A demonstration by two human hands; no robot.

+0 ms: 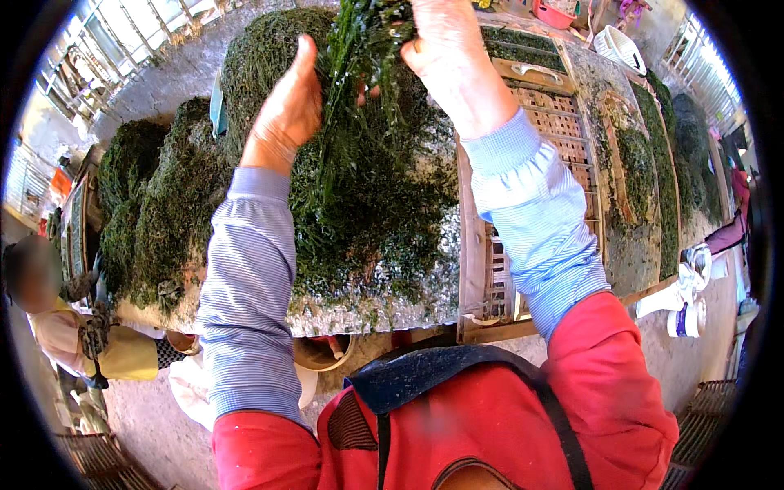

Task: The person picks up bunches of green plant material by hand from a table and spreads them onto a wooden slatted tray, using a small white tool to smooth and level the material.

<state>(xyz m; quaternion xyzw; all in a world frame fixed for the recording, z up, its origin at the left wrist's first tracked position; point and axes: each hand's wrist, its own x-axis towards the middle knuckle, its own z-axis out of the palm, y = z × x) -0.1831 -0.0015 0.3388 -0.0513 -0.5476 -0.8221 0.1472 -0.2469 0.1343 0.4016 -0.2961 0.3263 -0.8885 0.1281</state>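
At the top centre my right hand (445,49) is closed on a bunch of wet green seaweed (347,90), whose long strands hang down. My left hand (290,106) is beside the hanging strands, with its thumb stretched up and apart. The left fingers are partly hidden behind the strands, and a fingertip shows through them. Below both hands a dark green seaweed pile (367,237) lies spread on the pale, wet work table (441,306). Just behind my left hand rises a larger seaweed heap (257,65).
Further seaweed mounds (175,196) cover the table's left part. On the right are a wooden frame with slatted mesh (563,122) and seaweed-strewn boards (629,237). Another person (82,327) stands at the left edge. A white basket (616,49) and a red basin (555,12) are farther back.
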